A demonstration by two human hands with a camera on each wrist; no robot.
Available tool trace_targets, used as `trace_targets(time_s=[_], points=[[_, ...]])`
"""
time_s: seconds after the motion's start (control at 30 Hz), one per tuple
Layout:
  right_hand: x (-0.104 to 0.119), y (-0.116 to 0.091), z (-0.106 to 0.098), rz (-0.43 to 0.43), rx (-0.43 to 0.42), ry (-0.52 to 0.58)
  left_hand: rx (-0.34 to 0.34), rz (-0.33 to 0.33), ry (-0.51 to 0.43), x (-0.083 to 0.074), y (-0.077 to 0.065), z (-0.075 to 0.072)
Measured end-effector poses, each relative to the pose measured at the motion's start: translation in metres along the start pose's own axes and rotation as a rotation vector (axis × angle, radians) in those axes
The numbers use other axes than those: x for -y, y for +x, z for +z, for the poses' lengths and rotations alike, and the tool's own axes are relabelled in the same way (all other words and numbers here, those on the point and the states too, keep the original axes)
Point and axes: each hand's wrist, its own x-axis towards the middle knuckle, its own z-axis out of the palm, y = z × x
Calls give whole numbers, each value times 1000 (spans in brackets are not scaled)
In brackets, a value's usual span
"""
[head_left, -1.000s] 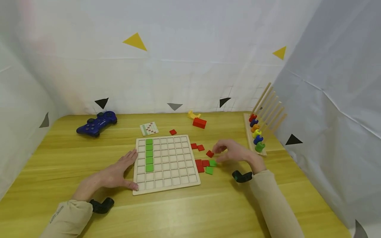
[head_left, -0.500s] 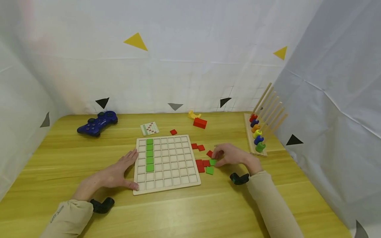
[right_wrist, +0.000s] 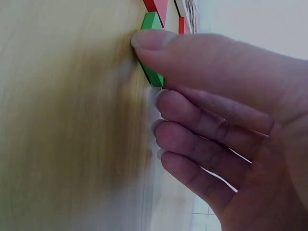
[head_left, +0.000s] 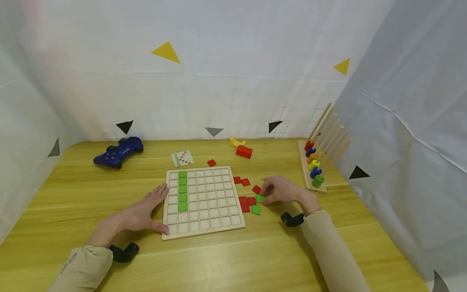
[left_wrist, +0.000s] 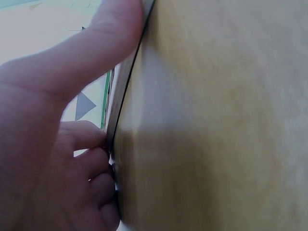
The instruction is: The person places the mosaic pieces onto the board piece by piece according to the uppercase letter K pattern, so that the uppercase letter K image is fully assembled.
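A light wooden grid board lies on the table, with a column of several green tiles set in its second column. Along the board's left edge rests my left hand, fingers and thumb spread; in the left wrist view the thumb touches that edge. To the right of the board, my right hand pinches a green tile between thumb and index finger, low at the table. Another green tile lies just nearer. Several red tiles are scattered beside the board.
Behind the board lie a small pattern card, a lone red tile, a red block and a yellow curved piece. A blue game controller sits back left. A peg rack with coloured rings stands at right.
My right hand has moved slightly left and closed its thumb and index finger in on the green tile. The left hand stays at the board's edge.
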Motion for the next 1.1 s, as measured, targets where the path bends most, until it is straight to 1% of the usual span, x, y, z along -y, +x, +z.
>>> trace_targets(time_s=[0.17,0.33,0.53,0.73,0.9,1.1], points=[[-2,0,0,-10,0,-1,-2,6,1,1,0,0],[-5,-1,-1,-2,-1,2,-2,9,4,2,1,1],[-6,0,-1,19,-15,11,-1,2,5,2,1,1],[-5,0,0,12,-35,11,-2,5,-4,3,1,1],[4,0,-2,-11,-63,-11,1,5,1,3,1,2],[30,8,-4,-54,-70,-33,3,-1,8,4,2,2]])
